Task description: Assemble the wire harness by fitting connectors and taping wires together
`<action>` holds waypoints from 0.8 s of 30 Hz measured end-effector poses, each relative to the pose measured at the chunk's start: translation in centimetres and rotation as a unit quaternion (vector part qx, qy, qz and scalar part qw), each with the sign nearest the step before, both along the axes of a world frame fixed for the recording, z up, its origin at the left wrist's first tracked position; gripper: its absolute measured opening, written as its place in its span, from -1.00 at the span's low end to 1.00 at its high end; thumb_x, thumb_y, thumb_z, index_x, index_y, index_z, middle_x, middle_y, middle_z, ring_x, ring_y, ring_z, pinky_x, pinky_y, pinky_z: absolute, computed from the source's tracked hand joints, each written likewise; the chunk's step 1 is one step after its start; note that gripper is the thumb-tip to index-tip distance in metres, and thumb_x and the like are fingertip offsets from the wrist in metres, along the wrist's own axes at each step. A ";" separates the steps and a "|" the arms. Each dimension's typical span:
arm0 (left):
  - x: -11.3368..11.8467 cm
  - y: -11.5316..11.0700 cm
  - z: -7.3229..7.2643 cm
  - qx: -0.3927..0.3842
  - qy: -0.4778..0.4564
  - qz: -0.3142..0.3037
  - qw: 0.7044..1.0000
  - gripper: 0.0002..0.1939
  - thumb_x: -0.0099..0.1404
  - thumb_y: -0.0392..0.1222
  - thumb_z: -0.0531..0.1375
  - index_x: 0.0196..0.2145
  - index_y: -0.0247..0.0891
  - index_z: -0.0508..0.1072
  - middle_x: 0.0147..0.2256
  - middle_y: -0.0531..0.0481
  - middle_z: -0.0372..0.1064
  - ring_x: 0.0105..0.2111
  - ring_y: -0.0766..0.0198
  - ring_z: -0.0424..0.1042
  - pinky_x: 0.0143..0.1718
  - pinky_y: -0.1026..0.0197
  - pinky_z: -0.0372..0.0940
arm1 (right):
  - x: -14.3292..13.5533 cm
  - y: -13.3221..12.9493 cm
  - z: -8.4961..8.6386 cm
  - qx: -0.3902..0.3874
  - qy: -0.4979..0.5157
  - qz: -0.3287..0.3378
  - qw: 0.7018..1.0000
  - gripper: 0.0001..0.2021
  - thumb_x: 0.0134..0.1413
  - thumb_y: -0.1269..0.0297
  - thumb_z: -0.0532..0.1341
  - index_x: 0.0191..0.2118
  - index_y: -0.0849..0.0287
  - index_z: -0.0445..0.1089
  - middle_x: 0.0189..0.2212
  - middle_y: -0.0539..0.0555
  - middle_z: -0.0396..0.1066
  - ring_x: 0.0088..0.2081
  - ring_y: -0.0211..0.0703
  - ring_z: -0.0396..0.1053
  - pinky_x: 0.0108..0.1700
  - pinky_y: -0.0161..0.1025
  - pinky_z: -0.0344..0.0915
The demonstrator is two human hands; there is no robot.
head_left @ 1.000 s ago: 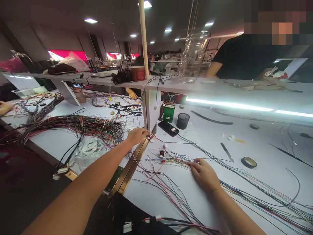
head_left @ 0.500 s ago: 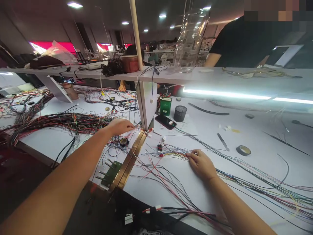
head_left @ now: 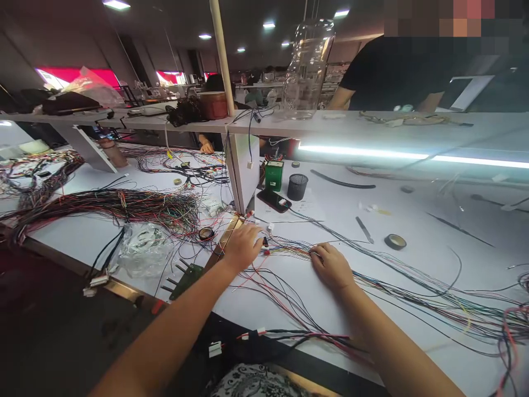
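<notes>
My right hand point(head_left: 333, 266) rests on the white table with its fingers closed round a bundle of thin coloured wires point(head_left: 289, 250). Just left of it, my left hand point(head_left: 244, 246) reaches over the wire ends, fingers bent, beside a black connector point(head_left: 265, 241) and a red connector point(head_left: 266, 252). Whether the left fingertips grip anything is too small to tell. Loose red and black wires point(head_left: 285, 292) spread over the table below both hands.
A green board with metal pins point(head_left: 185, 280) lies left of my left forearm, near a plastic bag point(head_left: 144, 248) and a tape roll point(head_left: 206, 234). Behind are a phone point(head_left: 274, 200), a green box point(head_left: 273, 175) and a mesh cup point(head_left: 297, 187). A person point(head_left: 397, 71) stands beyond the shelf.
My left hand has moved right and nearer, from the divider's foot to the connectors. My right hand still holds the wire bundle. The view has shifted slightly.
</notes>
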State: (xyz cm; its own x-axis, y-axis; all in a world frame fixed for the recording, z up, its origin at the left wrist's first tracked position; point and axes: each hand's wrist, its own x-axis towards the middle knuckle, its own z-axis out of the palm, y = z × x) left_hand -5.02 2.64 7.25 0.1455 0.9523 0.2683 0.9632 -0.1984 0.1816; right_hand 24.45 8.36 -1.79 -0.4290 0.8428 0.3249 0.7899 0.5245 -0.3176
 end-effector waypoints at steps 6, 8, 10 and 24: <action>2.0 2.7 -3.0 -0.064 0.012 0.047 0.997 -0.62 0.27 -0.21 0.09 0.04 -0.14 0.39 0.04 -0.10 0.32 0.01 0.04 0.28 -0.01 0.01 0.21 | 0.0 -0.1 0.1 0.001 0.011 -0.007 1.000 -0.74 0.23 0.20 0.03 -0.09 0.11 0.39 -0.19 0.11 0.41 -0.18 -0.08 0.34 -0.15 -0.18 0.23; 1.7 3.9 -3.3 -0.085 0.023 0.036 0.995 -0.58 0.24 -0.27 0.09 0.05 -0.09 0.39 0.07 -0.08 0.29 0.02 0.05 0.27 -0.01 0.03 0.20 | 0.0 -0.2 0.2 -0.001 0.013 -0.006 1.000 -0.74 0.23 0.21 0.03 -0.09 0.11 0.40 -0.19 0.11 0.42 -0.17 -0.08 0.34 -0.14 -0.18 0.22; 1.4 4.9 -3.3 -0.109 0.032 0.014 0.993 -0.62 0.21 -0.27 0.10 -0.02 -0.09 0.45 -0.01 -0.07 0.35 -0.03 0.08 0.29 -0.03 0.07 0.22 | 0.0 -0.2 0.4 -0.004 0.014 -0.003 1.000 -0.74 0.23 0.22 0.03 -0.09 0.10 0.40 -0.19 0.11 0.42 -0.17 -0.08 0.34 -0.13 -0.18 0.22; 1.9 8.7 -1.8 -0.182 0.076 -0.069 0.978 -0.83 0.17 -0.22 0.17 -0.32 -0.19 0.56 -0.20 -0.13 0.40 -0.12 0.06 0.34 -0.10 0.08 0.23 | -0.3 -0.3 1.2 -0.022 0.026 -0.012 0.999 -0.75 0.22 0.26 0.03 -0.13 0.09 0.43 -0.20 0.10 0.41 -0.18 -0.09 0.34 -0.13 -0.19 0.22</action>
State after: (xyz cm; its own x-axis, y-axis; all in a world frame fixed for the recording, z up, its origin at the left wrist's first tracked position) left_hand -3.08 11.30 5.49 0.2920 0.9489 -0.1194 0.9529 -0.2779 0.1216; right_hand 24.15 8.10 -0.56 -0.3926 0.8662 0.3090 0.7839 0.4909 -0.3801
